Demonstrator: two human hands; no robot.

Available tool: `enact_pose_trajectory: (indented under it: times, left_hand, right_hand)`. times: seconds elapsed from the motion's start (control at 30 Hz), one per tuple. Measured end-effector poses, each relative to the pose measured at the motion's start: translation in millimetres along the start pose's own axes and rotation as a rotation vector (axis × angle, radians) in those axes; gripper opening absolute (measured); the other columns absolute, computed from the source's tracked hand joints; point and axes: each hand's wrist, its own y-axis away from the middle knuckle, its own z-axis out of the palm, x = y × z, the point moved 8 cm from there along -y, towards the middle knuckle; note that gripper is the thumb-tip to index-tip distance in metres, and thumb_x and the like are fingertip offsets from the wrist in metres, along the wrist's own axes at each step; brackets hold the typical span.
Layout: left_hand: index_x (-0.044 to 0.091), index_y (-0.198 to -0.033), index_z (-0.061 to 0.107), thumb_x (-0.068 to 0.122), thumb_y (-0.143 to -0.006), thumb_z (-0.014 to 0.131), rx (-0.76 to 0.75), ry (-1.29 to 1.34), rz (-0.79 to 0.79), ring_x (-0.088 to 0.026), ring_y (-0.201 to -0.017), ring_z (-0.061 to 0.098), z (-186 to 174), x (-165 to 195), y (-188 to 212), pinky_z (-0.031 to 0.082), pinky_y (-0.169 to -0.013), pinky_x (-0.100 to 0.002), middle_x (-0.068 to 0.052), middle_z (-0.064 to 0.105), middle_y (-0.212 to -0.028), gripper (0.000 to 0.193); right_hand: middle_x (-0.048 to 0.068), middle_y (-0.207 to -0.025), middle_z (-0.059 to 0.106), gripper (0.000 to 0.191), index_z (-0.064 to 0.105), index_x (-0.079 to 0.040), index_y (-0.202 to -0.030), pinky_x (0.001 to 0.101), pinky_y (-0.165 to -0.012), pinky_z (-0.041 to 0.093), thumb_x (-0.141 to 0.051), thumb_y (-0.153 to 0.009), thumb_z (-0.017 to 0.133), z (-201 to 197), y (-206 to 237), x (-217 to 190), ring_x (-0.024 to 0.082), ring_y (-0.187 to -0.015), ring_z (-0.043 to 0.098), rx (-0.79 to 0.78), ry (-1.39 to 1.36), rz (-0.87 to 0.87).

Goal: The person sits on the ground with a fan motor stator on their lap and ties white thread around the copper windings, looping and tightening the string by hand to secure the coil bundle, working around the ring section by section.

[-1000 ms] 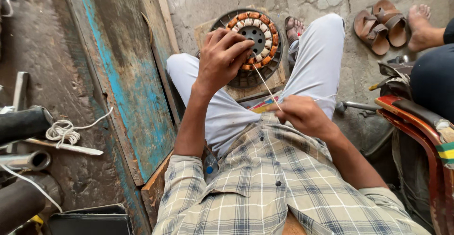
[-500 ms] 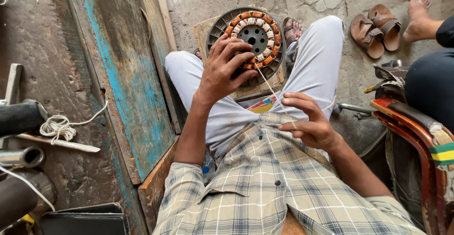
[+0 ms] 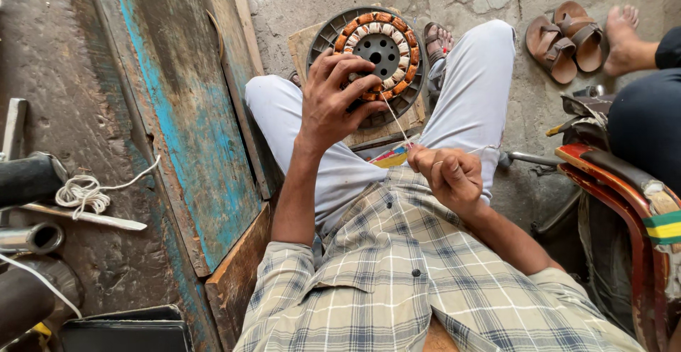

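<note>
A round motor stator (image 3: pixel 376 47) with copper-coloured coils and a dark finned rim rests on a wooden board (image 3: pixel 301 40) between my knees. My left hand (image 3: pixel 330 100) lies over its near left edge, fingers pressing on the coils. A thin pale thread (image 3: pixel 394 121) runs taut from the coils down to my right hand (image 3: pixel 447 175), which is closed on it near my stomach. I sit on the ground in light trousers and a checked shirt.
A worn blue-painted wooden panel (image 3: pixel 177 111) stands along my left. Metal tubes (image 3: pixel 28 238) and a bundle of white cord (image 3: pixel 81 192) lie at far left. Brown sandals (image 3: pixel 564 36) and another person's bare foot (image 3: pixel 624 36) are at upper right; a red metal frame (image 3: pixel 624 196) is at right.
My right hand has drawn the thread back toward my body, and my left hand has shifted slightly on the stator's edge. The view has tilted a little.
</note>
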Motion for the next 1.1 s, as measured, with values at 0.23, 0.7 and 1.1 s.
enact_pose_trajectory:
  times: [0.23, 0.7, 1.1]
  left_hand:
    - [0.018, -0.111, 0.073, 0.041, -0.083, 0.089, 0.014, -0.009, -0.003, -0.024, -0.129, 0.055, -2.5, 1.5, 0.3, 0.040, -0.117, -0.049, 0.003, 0.065, -0.127, 0.040]
    - [0.016, -0.105, 0.073, 0.038, -0.083, 0.089, 0.039, 0.000, -0.012, -0.025, -0.128, 0.055, -1.5, 0.9, -0.7, 0.038, -0.119, -0.052, -0.001, 0.064, -0.123, 0.035]
    - [0.016, -0.107, 0.073, 0.041, -0.086, 0.088, 0.058, 0.025, -0.050, -0.023, -0.127, 0.058, 0.2, -6.9, 5.3, 0.040, -0.121, -0.053, 0.001, 0.066, -0.120, 0.036]
  right_hand:
    - [0.000, -0.056, 0.036, 0.054, 0.049, -0.009, -0.068, 0.0375, -0.063, 0.040, -0.034, -0.115, 0.042, 0.3, -18.3, -12.8, 0.013, -0.052, 0.033, -0.101, -0.001, -0.109]
    - [0.000, -0.059, 0.031, 0.046, 0.043, -0.008, -0.081, 0.0275, -0.044, 0.025, -0.032, -0.121, 0.044, -59.8, -231.4, 59.4, 0.010, -0.046, 0.027, -0.081, -0.080, 0.120]
    - [0.003, -0.060, 0.044, 0.049, 0.055, -0.003, -0.085, 0.0283, -0.053, 0.039, -0.037, -0.120, 0.045, -45.8, -217.4, 27.9, 0.015, -0.053, 0.046, -0.201, -0.030, 0.114]
